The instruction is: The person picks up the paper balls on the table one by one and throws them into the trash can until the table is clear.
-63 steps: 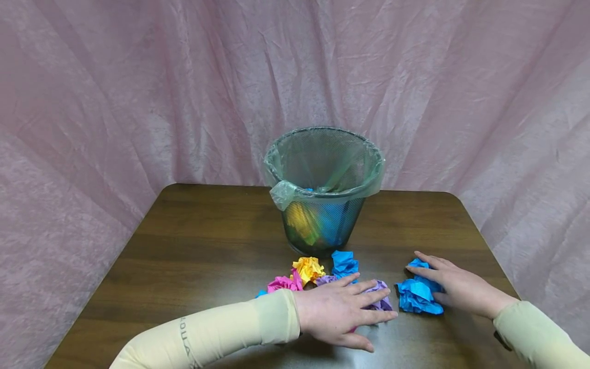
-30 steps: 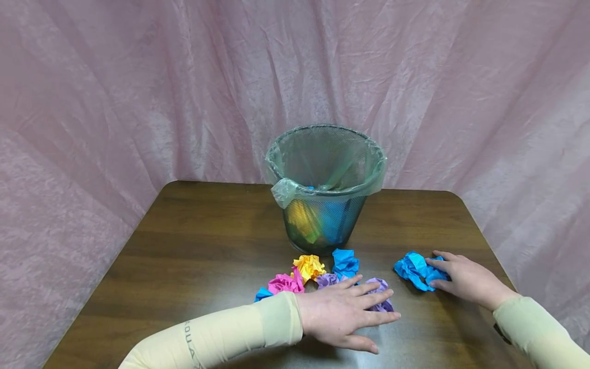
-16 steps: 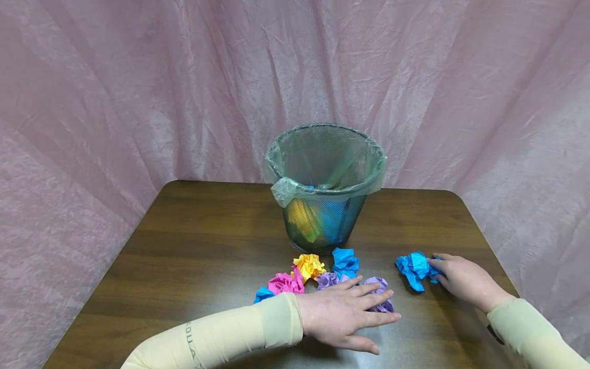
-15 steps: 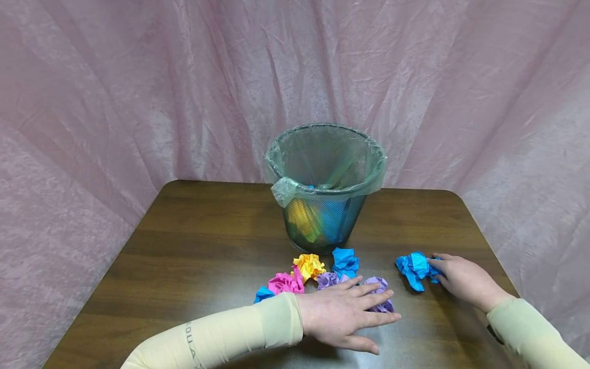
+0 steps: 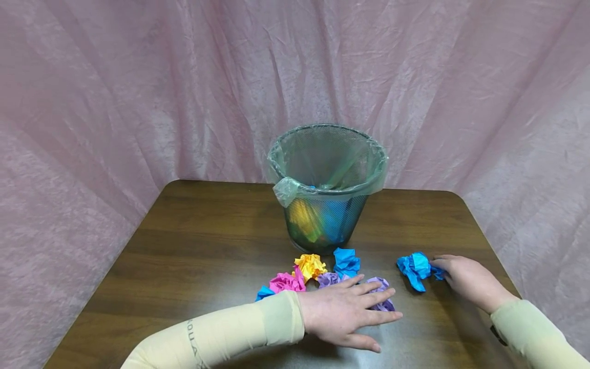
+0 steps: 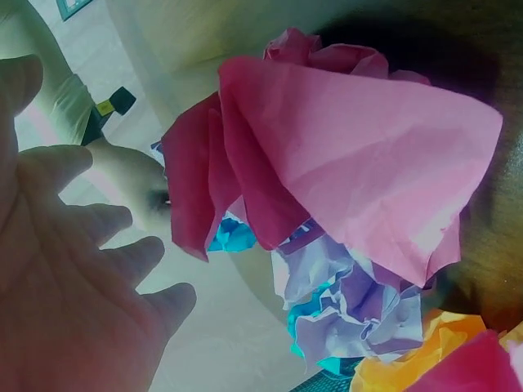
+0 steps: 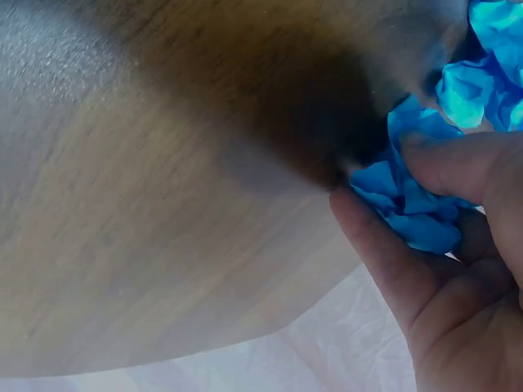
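Note:
My left hand is spread with straight fingers over the crumpled paper in the middle of the table. A purple paper ball shows beside its fingers in the head view. In the left wrist view a crumpled pink sheet lies near the palm, with lilac paper behind it. At the right, my right hand pinches a small crumpled blue paper between thumb and fingers. Just left of it sits a larger blue paper ball.
A mesh wastebasket with a clear liner stands behind, with yellow and blue paper inside. In front of it are a yellow ball, a blue ball and a pink ball. A pink curtain hangs behind the table.
The blue papers at the right have shifted farther from me. My right hand has drawn slightly right, its fingers closing round the smaller blue paper. My left hand has stayed nearly still.

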The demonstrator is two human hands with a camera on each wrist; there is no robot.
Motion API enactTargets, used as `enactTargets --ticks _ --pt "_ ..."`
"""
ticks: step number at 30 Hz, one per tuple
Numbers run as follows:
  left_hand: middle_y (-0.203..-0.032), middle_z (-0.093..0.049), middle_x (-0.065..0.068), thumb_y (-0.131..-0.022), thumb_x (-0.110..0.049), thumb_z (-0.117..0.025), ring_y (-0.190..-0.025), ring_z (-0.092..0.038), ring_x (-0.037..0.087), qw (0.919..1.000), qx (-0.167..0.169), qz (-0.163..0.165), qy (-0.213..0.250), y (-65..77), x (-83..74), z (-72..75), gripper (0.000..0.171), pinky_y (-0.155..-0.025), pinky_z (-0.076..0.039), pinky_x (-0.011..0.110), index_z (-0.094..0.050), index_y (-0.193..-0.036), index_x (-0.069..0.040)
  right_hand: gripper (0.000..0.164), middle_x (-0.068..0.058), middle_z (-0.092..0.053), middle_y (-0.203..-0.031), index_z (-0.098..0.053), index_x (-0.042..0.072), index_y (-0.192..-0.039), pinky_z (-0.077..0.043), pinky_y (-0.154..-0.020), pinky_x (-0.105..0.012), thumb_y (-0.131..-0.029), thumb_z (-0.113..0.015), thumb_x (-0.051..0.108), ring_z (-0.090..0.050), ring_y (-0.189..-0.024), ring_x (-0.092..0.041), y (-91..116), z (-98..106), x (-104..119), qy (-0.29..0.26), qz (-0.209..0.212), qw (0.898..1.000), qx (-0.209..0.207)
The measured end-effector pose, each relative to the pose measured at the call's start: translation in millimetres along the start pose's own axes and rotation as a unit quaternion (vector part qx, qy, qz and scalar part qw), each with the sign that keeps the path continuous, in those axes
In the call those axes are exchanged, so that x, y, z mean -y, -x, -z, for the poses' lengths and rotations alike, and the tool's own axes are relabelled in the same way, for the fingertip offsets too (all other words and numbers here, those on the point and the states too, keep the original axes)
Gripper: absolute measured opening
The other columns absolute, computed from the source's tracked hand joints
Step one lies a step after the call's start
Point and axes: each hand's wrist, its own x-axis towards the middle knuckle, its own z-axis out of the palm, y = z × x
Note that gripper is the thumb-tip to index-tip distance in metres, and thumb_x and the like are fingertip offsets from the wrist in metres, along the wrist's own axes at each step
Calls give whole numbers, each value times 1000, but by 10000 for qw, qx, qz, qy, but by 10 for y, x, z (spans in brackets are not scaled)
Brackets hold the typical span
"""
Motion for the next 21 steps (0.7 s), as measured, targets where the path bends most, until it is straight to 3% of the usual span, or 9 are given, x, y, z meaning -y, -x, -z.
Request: enactTargets --ticks 7,14,21 --pt "-171 -1 -3 -103 -69 -29 -155 3 16 10000 -53 -43 50 -13 16 33 71 -125 -6 44 -15 -165 -38 32 -3 -75 -102 -78 8 -107 -56 -83 -51 -82 -73 -11 -72 -97 -32 13 161 13 48 -47 9996 -273" --pt "-171 0 -4 -102 -70 -30 -155 3 16 9998 -1 -68 180 -31 41 95 72 -125 -2 41 -13 -165 -38 32 -9 -76 -100 -77 2 -109 -58 -77 -51 -79 -80 -9 -73 -92 -34 7 332 32 12 -173 9987 -473" --pt "-171 -6 -5 -101 -71 -32 -156 -4 18 9999 -78 79 93 -23 77 165 73 -125 -5 42 -15 -164 -40 36 -10 -77 -96 -77 3 -104 -59 -70 -48 -72 -80 -15 -74 -85 -33 -68 523 123 222 305 9932 -1105"
